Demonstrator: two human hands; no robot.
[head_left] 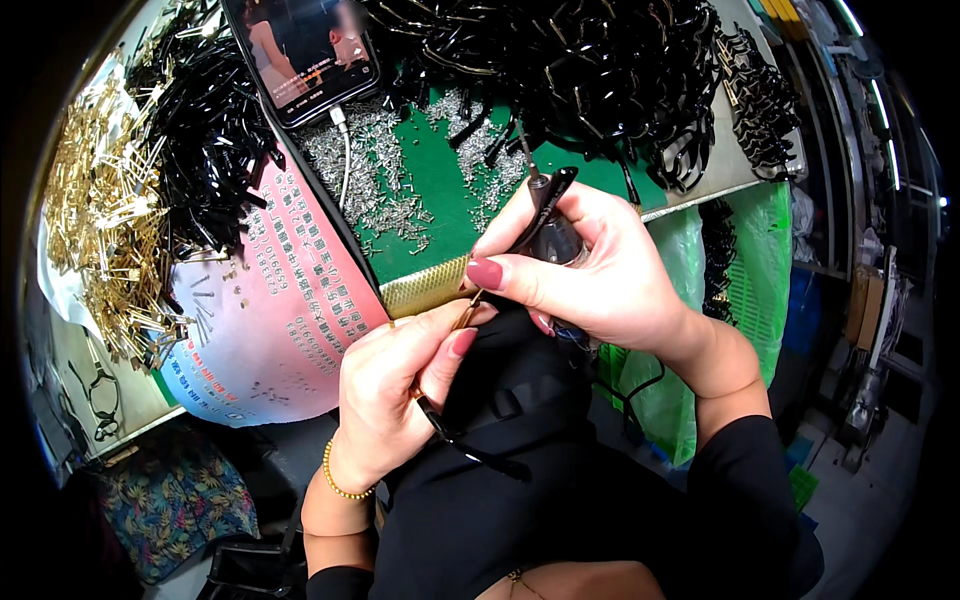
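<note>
My left hand [385,390] is closed in a pinch on a thin gold metal piece. From beneath its fingers juts a glossy black eyeglass temple [470,452], its tip pointing down and right over my lap. My right hand [600,265] wraps round a dark powered screwdriver [557,240], whose thin bit points up and away. A second black temple [548,205] lies across the tool within the same hand. The right thumb and index finger meet just above the left fingertips; the small part between them is mostly hidden.
Small silver screws [375,180] lie scattered on the green mat [435,170]. A phone [305,60] with a white cable stands behind. Black temples [610,70] are heaped at the back, gold metal parts [110,210] at left. A pink-blue pad [290,330] and green basket [765,290] flank me.
</note>
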